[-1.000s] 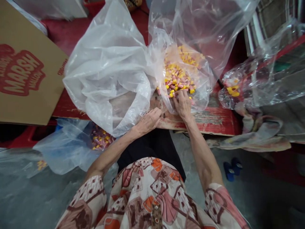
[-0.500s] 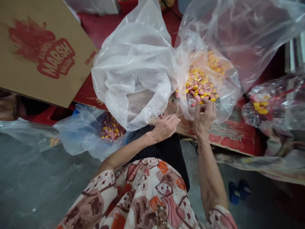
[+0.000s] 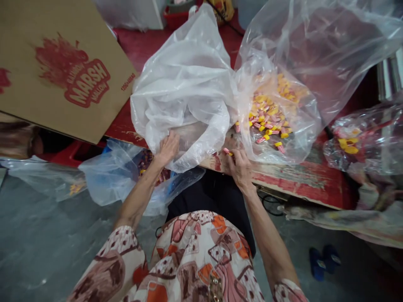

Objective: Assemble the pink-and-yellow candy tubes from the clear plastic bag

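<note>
your hands are apart, low in the middle of the frame, with the sagging lip of the crumpled bag (image 3: 182, 96) between them. your left hand (image 3: 168, 147) lies on that bag's lower left fold at the bench (image 3: 302, 188) edge, fingers pressed into the film; whether they pinch it or only rest there the view does not show. your right hand (image 3: 241, 165) sits just right of centre, fingertips closed on one wrapped candy (image 3: 227, 151), pink with a yellow end. the candy pile (image 3: 270, 113) lies up and to the right of that hand, inside the open bag (image 3: 299, 147), its nearest loose pieces just beyond your right fingertips. the pile's long axis slants from lower left to upper right. your right hand is plainly the nearer; your left is well apart from the pile, with the crumpled bag in the way. a cardboard box (image 3: 69, 71) fills the upper left, and a blue bag (image 3: 110, 180) of more candy hangs below the bench by your left forearm.
</note>
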A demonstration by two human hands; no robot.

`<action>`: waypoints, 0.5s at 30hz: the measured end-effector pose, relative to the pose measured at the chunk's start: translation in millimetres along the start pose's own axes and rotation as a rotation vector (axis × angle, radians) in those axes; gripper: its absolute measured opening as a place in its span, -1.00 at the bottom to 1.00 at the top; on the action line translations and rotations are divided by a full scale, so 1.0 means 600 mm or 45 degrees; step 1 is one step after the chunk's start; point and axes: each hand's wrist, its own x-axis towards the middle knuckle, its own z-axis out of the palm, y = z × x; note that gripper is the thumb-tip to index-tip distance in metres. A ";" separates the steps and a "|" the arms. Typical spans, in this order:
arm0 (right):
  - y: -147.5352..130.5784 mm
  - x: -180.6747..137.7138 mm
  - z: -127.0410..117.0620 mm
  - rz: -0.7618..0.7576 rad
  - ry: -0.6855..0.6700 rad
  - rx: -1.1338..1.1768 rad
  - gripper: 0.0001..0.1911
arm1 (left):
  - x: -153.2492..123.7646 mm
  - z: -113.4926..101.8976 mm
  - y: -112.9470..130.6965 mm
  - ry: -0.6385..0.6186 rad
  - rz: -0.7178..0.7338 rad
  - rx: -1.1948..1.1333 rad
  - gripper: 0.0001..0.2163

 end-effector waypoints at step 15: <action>-0.012 0.020 -0.059 0.375 -0.158 0.773 -0.54 | 0.047 -0.018 0.123 -0.169 0.892 -0.821 -0.72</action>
